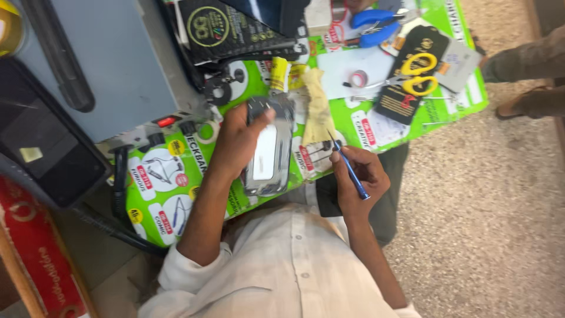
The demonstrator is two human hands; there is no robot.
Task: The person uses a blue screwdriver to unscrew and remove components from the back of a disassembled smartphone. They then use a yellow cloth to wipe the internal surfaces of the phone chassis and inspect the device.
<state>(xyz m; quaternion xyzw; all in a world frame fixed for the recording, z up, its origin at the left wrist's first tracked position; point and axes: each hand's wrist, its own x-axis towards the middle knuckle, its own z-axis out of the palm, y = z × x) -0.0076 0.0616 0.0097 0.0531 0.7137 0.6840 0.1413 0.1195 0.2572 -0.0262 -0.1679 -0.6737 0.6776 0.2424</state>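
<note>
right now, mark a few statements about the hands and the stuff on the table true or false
1. The left hand holds an opened phone. True.
2. The right hand holds a red hammer. False: it holds a thin blue screwdriver.
3. Yellow-handled scissors lie on the green mat. True.
4. The blue-handled pliers are in the right hand. False: they lie at the far edge of the table, away from both hands.
5. The screwdriver tip is touching the phone. False: it is held off to the side, apart from the phone.
</note>
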